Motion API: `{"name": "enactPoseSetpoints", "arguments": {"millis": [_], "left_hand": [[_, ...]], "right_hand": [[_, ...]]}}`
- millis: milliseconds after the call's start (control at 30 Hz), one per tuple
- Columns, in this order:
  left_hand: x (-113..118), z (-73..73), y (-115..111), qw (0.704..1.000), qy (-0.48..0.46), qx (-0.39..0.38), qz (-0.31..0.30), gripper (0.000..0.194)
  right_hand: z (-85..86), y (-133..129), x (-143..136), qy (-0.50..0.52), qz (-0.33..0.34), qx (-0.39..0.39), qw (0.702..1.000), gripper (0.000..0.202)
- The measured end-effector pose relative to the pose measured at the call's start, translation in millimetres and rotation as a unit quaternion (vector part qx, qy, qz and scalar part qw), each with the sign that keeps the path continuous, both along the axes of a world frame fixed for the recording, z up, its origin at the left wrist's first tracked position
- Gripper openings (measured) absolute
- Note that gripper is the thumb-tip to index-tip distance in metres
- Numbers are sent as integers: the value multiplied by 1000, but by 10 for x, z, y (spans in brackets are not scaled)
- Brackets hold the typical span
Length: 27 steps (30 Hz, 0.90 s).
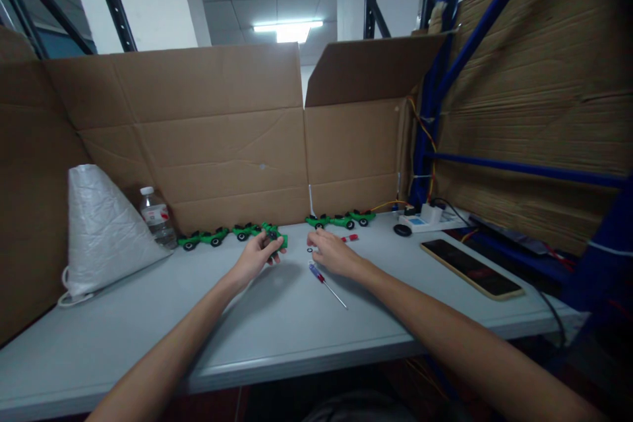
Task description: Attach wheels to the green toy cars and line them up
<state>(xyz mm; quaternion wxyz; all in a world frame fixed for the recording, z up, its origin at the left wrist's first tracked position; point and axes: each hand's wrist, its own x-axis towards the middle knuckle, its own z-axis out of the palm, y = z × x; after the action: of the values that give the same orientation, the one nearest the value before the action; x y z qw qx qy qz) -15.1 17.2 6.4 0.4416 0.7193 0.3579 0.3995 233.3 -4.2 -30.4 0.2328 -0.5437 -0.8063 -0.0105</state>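
Note:
My left hand (254, 258) is closed around a green toy car (281, 242) with dark parts, held just above the table. The fingers cover much of it. To its right, my right hand (332, 252) is low over the tabletop, fingers curled together; what they hold, if anything, is hidden. A small black ring (309, 250) lies by its fingertips. A screwdriver (322, 278) with a blue and red handle rests nearer me, its shaft pointing to the lower right. Behind the right hand shows a red piece (350, 238), partly covered.
Several green toy cars (202, 238) line the back by the cardboard wall (222, 151). On the left stand a white bag (103, 237) and a water bottle (157, 219). A phone (472, 268), a black disc (402, 230) and a power strip (435, 219) lie right.

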Motion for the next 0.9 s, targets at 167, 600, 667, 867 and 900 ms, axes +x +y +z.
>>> {"name": "enactPoseSetpoints", "arguments": {"millis": [167,600,667,867,900], "left_hand": [[-8,-22,31,1000,5,4,-3,47],[-9,-16,30,1000,12,9,-2,48],[-11,-17,31,1000,12,7,-2,48],[-15,-15,21,1000,14,10,0,48],[-13,-12,18,1000,14,11,1,48]], "right_hand": [[-5,-1,-14,-22,15,-27,999,18],[89,-110,119,-64,30,-49,996,10],[86,-114,95,-70,29,-41,996,11],[129,-160,-15,-60,19,-22,998,14],[139,-166,-25,-51,15,-22,998,14]]}}
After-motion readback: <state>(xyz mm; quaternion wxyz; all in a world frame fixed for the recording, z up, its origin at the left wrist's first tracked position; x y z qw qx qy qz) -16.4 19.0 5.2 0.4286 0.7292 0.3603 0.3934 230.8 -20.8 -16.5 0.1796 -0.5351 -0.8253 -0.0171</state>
